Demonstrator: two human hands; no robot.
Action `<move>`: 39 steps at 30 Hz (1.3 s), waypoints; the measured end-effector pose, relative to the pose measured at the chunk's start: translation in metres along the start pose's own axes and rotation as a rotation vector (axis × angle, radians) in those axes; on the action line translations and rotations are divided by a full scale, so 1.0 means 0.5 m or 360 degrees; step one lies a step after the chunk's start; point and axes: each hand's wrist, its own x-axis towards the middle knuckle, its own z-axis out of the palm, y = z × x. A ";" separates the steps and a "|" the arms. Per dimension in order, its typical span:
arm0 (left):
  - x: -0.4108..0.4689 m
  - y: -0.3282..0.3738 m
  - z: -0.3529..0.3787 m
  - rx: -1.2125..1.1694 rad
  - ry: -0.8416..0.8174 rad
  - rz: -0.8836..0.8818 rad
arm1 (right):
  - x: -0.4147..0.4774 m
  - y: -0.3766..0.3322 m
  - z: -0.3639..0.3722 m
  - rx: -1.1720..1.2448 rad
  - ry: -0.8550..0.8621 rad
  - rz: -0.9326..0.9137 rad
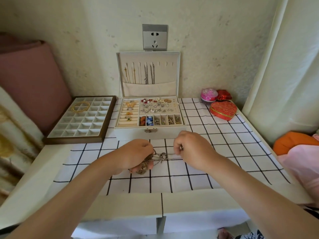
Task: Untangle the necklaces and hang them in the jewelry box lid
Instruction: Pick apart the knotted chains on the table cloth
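Left fingers (149, 165) curl round tangle (142, 169); right fingers (177, 148) pinch a chain (170, 154). Looks mid-untangle. Next: tease it free, hang in lid (119, 75), 12 o'clock.

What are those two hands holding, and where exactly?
The left hand grips the bunched tangle of necklaces; the right hand pinches a thin chain stretched out from it.

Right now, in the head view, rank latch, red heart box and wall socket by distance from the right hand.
From the right hand:
1. Latch, ahead-left on the jewelry box front.
2. Red heart box, back right on the cloth.
3. Wall socket, on the wall above the lid.
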 end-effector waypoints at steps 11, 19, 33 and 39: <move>-0.016 -0.042 -0.037 -0.0066 -0.0038 0.0036 | 0.026 -0.018 0.003 -0.0321 -0.0127 -0.0164; -0.020 -0.053 -0.038 -0.0094 -0.0055 0.0035 | 0.040 -0.077 0.043 0.0099 -0.0267 -0.0203; -0.016 -0.047 -0.045 -0.0374 0.0158 0.0032 | 0.012 -0.049 -0.031 0.1066 0.0394 0.0166; -0.003 -0.022 -0.037 -0.0944 0.0377 -0.0029 | -0.007 -0.040 -0.057 0.2142 0.0899 0.0552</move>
